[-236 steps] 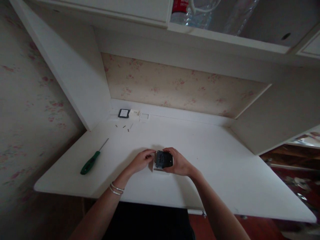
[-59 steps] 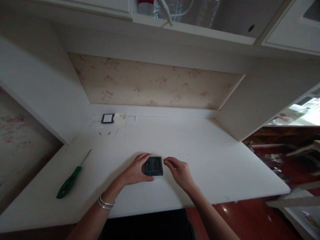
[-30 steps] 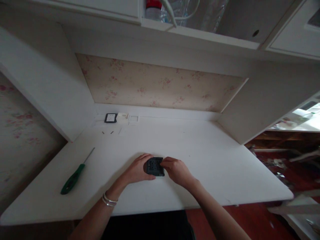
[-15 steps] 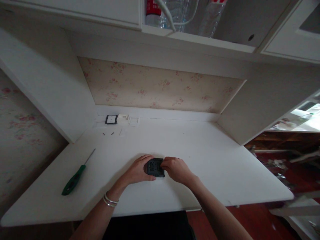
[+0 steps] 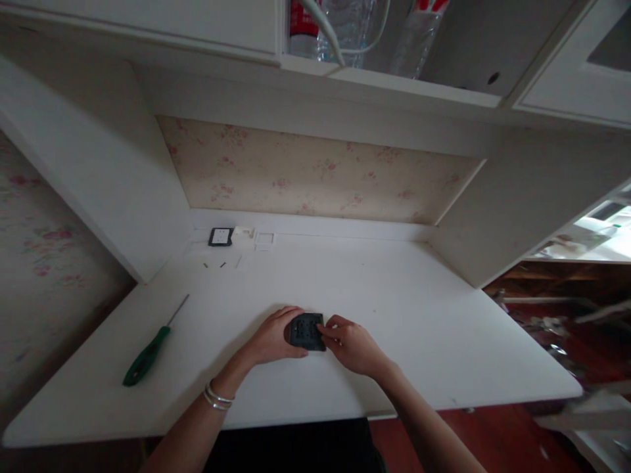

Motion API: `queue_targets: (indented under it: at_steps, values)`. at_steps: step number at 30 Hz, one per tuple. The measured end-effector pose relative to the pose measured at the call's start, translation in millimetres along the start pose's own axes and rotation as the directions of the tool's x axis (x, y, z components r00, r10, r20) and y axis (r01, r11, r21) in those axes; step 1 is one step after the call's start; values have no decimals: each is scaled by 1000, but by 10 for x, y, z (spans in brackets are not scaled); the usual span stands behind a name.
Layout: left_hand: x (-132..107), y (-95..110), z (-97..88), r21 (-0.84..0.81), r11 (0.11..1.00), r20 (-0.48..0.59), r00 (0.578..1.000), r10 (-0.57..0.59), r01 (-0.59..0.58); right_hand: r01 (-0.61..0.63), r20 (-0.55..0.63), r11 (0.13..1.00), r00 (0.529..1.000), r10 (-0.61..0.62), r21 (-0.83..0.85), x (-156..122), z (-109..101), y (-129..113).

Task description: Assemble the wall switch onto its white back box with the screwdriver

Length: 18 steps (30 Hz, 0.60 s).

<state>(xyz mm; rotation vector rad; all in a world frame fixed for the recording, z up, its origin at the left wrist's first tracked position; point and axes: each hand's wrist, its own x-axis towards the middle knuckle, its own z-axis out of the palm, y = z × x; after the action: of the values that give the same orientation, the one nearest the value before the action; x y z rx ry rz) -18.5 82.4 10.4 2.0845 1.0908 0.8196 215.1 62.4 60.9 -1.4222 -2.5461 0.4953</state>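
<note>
A black square socket back part (image 5: pixel 306 332), its inner side facing up, is held just above or on the white desk. My left hand (image 5: pixel 279 336) grips it from the left, thumb along the near edge and fingers along the far edge. At its right side, my right hand (image 5: pixel 352 343) has thumb and index finger pinched together over the part. Whether a small piece sits between those fingertips cannot be made out. Over to the left lies a screwdriver (image 5: pixel 152 348) with a green handle, its shaft pointing away from me.
Toward the back left of the desk (image 5: pixel 419 341) lie a white socket with a black surround (image 5: pixel 221 236), a white plastic piece (image 5: pixel 243 232), a thin white frame (image 5: pixel 265 240) and two screws (image 5: pixel 223 265). Overhead, a shelf holds plastic bottles (image 5: pixel 345 29) and a white cable (image 5: pixel 325 26).
My right hand has shifted slightly down and right, its thumb and index finger now showing more clearly in a pinch. My left hand keeps its hold on the black part.
</note>
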Motion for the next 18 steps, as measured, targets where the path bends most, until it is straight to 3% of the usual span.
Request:
queue_targets:
  at_steps: [5,10,18]
  values:
    - [12,31,-2,7,1000,7,1000,-2,2,-12,-41,997,999,15,82,-81,83,5]
    - [-1,12,10,3,1000,-7,1000,-29,29,-20,-53,995,998,25,94,-33,103,15]
    - [-5,29,-11,-6,1000,13,1000,-28,28,-11,-128,965,991,46,261,87,107,40]
